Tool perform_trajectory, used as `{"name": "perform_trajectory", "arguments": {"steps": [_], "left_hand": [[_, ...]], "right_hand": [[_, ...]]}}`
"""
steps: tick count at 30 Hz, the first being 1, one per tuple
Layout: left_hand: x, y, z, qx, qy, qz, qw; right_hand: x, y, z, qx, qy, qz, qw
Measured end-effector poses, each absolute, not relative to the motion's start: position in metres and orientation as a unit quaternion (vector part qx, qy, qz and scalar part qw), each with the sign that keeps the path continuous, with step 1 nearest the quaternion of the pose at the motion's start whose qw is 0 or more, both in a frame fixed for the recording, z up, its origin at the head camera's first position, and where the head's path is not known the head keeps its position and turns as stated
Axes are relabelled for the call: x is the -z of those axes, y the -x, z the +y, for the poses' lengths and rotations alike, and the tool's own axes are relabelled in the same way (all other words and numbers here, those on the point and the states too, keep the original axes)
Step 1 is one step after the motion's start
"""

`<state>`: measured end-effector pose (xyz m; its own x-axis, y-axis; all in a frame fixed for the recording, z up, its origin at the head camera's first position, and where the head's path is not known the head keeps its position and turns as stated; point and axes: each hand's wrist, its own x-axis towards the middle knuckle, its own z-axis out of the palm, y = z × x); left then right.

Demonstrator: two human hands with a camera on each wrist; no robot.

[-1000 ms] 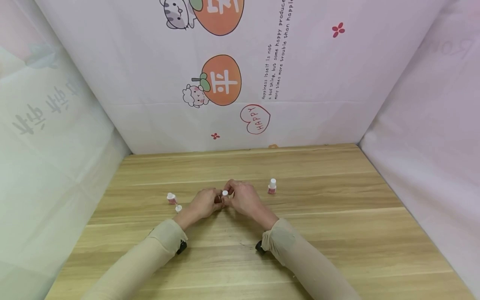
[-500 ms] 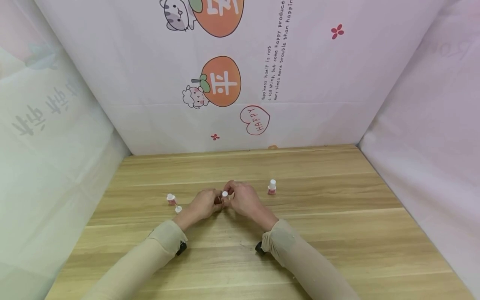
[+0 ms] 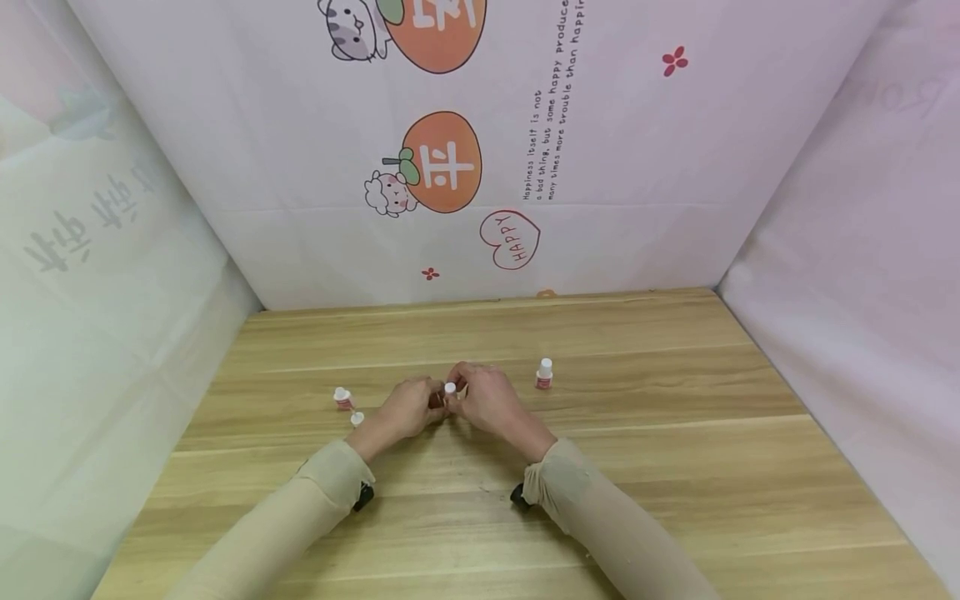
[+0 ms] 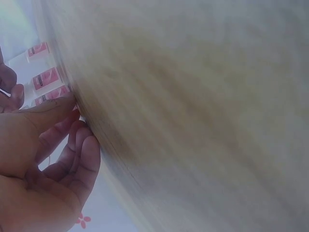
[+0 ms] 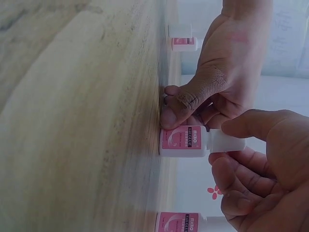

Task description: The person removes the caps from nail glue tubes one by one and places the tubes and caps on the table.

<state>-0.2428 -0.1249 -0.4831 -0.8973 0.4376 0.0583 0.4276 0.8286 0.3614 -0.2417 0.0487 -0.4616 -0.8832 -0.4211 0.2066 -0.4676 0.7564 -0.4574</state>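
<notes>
In the right wrist view, a small white bottle with a pink "NAIL GLUE" label stands upright at the tabletop. My left hand holds its lower body, thumb on the near side. My right hand pinches the white cap at its top, between thumb and fingers. From the head view, little more than the white top of this nail glue bottle shows between the hands. The left wrist view has my left hand at the table, its thumb overlapping a pink label.
On the left is another bottle with a white pointed top, and close in front of it a loose white cap. A capped bottle stands right of my right hand. Printed white cloth rises behind the wooden table.
</notes>
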Motion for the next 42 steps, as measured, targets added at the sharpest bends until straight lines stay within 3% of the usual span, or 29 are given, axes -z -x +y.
{"name": "perform_trajectory", "arguments": {"steps": [42], "left_hand": [[0.4841, 0.2432, -0.1257, -0.184, -0.222, 0.958, 0.009]], "right_hand": [[0.4607, 0.2398, 0.0484, -0.258, -0.243, -0.933, 0.059]]}}
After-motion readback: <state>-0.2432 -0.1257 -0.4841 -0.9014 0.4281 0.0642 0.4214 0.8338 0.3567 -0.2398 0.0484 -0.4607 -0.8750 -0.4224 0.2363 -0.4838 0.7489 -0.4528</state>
